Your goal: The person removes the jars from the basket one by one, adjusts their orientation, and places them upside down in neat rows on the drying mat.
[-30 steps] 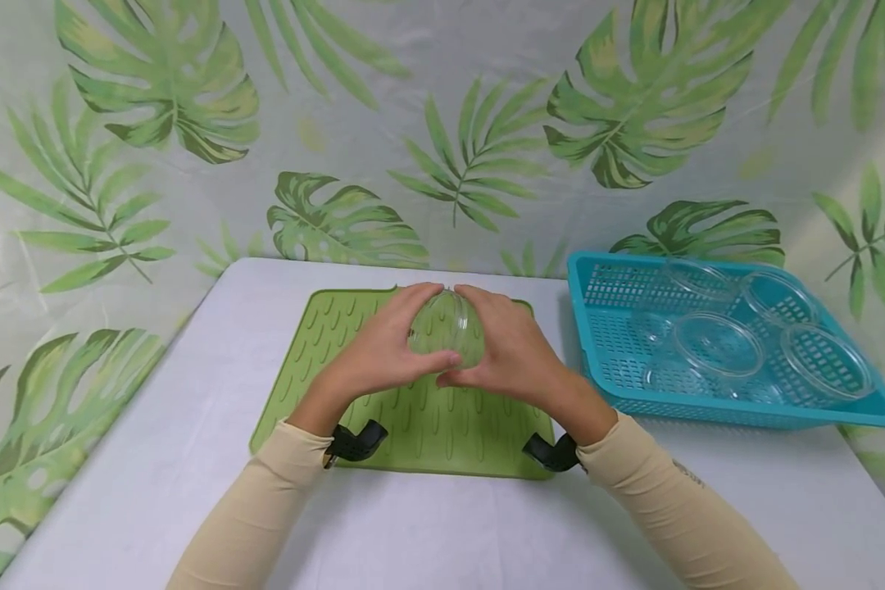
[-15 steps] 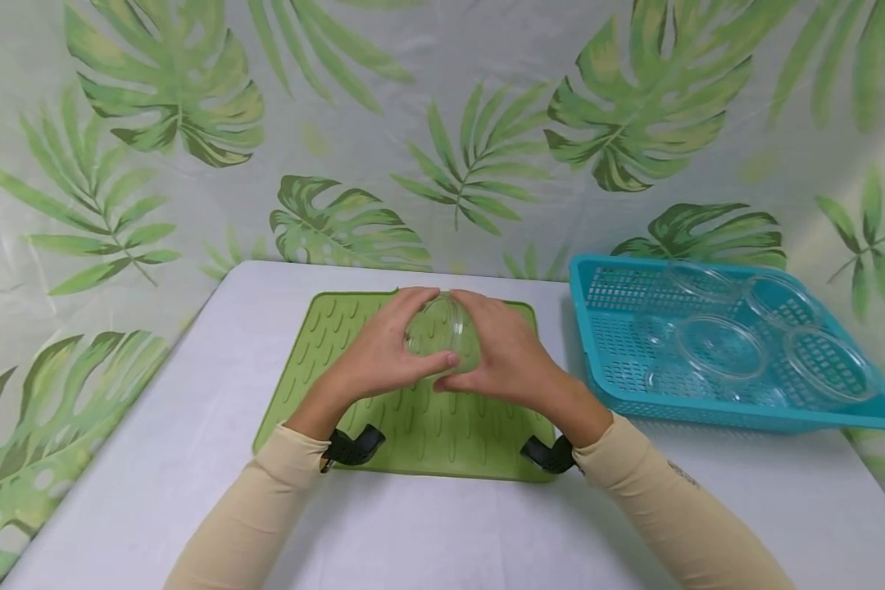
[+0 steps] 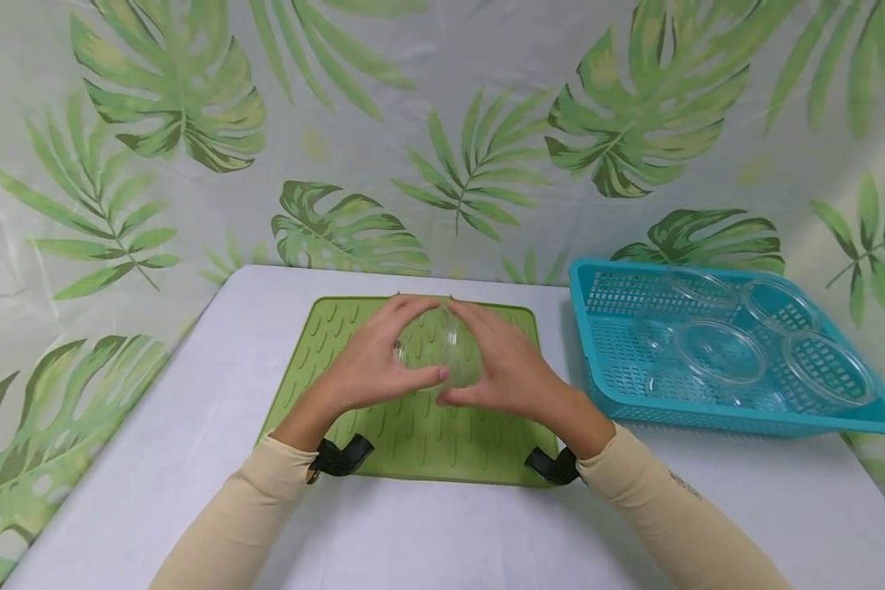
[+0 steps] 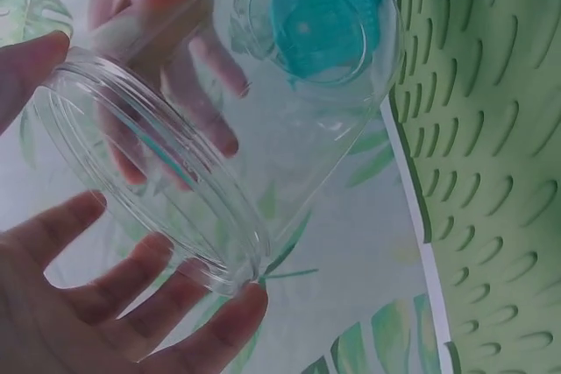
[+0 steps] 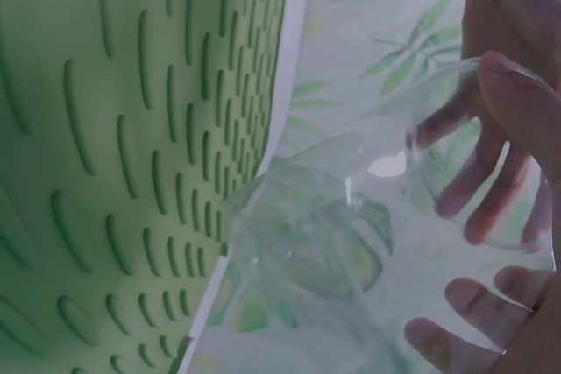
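Both hands hold a clear, see-through jar (image 3: pixel 442 348) above a green ribbed mat (image 3: pixel 442 447). My left hand (image 3: pixel 372 360) grips one side with curled fingers, its thumb pointing inward. On the opposite side my right hand (image 3: pixel 516 365) curls round the jar; the two thumb tips come close together. In the left wrist view, the left fingertips (image 4: pixel 232 313) lie along the ridged round rim of the tilted jar (image 4: pixel 298 146). The right wrist view has the jar (image 5: pixel 324 225) pointing its closed end toward the mat, with right-hand fingertips (image 5: pixel 478 308) near its mouth.
To the right, a turquoise perforated basket (image 3: pixel 597 385) holds several clear round-rimmed jars (image 3: pixel 719 348). White cloth covers the table (image 3: pixel 413 533). A leaf-patterned sheet (image 3: pixel 487 188) hangs behind. Black wrist mounts (image 3: pixel 345 455) sit under the sleeves' cuffs.
My left hand has shifted slightly left and toward me; the right hand stays nearly in place. The jar shows wider between the hands. The head view has tilted slightly.
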`<state>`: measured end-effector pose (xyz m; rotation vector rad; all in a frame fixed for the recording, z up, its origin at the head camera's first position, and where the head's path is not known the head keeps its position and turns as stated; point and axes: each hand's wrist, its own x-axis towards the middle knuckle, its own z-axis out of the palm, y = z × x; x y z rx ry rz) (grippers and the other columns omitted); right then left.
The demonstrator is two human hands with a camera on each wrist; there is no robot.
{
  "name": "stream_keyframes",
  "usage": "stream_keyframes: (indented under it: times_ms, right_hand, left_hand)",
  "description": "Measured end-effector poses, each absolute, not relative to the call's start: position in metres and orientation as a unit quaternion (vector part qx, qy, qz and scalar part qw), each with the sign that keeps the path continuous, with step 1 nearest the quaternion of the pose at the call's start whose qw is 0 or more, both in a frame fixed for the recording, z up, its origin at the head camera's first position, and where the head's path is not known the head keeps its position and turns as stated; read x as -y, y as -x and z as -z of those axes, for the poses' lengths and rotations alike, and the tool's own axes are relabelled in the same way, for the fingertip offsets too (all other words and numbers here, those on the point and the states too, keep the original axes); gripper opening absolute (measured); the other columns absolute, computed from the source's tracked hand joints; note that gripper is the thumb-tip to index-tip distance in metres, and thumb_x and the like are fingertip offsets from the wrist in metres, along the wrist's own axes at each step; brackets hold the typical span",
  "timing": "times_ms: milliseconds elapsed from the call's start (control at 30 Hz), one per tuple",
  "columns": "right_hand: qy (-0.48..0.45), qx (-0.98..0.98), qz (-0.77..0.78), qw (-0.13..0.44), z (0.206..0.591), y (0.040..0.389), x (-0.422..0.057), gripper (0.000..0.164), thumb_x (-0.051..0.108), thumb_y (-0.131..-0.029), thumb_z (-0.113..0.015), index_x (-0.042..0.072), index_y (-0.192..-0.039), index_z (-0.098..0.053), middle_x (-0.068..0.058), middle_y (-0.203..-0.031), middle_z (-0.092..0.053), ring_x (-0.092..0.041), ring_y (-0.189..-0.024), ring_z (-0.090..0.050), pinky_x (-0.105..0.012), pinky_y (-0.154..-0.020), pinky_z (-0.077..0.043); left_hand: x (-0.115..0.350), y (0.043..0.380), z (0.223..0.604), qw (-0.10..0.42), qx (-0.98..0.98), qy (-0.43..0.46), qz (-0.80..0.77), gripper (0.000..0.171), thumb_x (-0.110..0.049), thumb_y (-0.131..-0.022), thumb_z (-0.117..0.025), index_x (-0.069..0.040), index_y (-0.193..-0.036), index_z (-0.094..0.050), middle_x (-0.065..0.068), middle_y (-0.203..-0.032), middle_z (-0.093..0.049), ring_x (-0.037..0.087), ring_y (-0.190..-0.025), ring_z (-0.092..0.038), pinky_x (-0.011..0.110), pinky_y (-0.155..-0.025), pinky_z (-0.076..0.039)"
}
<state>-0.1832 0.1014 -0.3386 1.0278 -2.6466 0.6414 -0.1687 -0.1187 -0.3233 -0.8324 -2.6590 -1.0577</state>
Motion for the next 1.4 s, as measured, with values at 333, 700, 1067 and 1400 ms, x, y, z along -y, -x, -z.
stream_keyframes:
  times_ms: [333, 700, 1067, 1400]
  right_hand:
    - [-0.343, 0.906, -0.238, 0.068, 0.349, 0.179, -0.114, 0.116, 0.049, -0.068, -0.088, 0.014, -0.158, -0.023, -0.008, -0.16, -0.035, -0.032, -0.147, -0.038, -0.057, -0.116, -0.037]
    - [-0.355, 0.89, -0.278, 0.068, 0.352, 0.174, -0.117, 0.111, 0.044, -0.069, -0.09, 0.008, -0.155, -0.029, -0.01, -0.157, -0.039, -0.032, -0.146, -0.037, -0.057, -0.116, -0.037]
    - [-0.385, 0.857, -0.321, 0.12, 0.353, 0.177, -0.127, 0.113, 0.037, -0.066, -0.092, 0.007, -0.154, -0.029, -0.013, -0.154, -0.04, -0.032, -0.142, -0.039, -0.058, -0.113, -0.039]
    - [-0.369, 0.826, -0.415, 0.099, 0.354, 0.175, -0.131, 0.117, 0.022, -0.067, -0.093, 0.012, -0.157, -0.019, -0.011, -0.157, -0.036, -0.03, -0.145, -0.038, -0.055, -0.113, -0.04]
  left_hand:
    - [0.138, 0.162, 0.317, 0.07, 0.868, 0.302, 0.389, 0.075, -0.032, -0.08, -0.081, -0.022, -0.146, -0.048, 0.005, -0.148, -0.045, 0.025, -0.13, -0.051, 0.047, -0.09, -0.055]
    - [0.151, 0.159, 0.318, 0.078, 0.856, 0.315, 0.403, 0.073, -0.028, -0.081, -0.08, -0.019, -0.146, -0.047, 0.006, -0.148, -0.046, 0.03, -0.131, -0.05, 0.044, -0.09, -0.057]
    - [0.146, 0.161, 0.307, 0.073, 0.836, 0.318, 0.442, 0.072, -0.021, -0.08, -0.081, -0.02, -0.144, -0.049, 0.003, -0.148, -0.047, 0.026, -0.131, -0.049, 0.048, -0.093, -0.056]
    - [0.151, 0.164, 0.314, 0.057, 0.817, 0.292, 0.494, 0.072, -0.016, -0.084, -0.078, -0.019, -0.147, -0.045, 0.008, -0.148, -0.048, 0.031, -0.134, -0.049, 0.048, -0.096, -0.056]
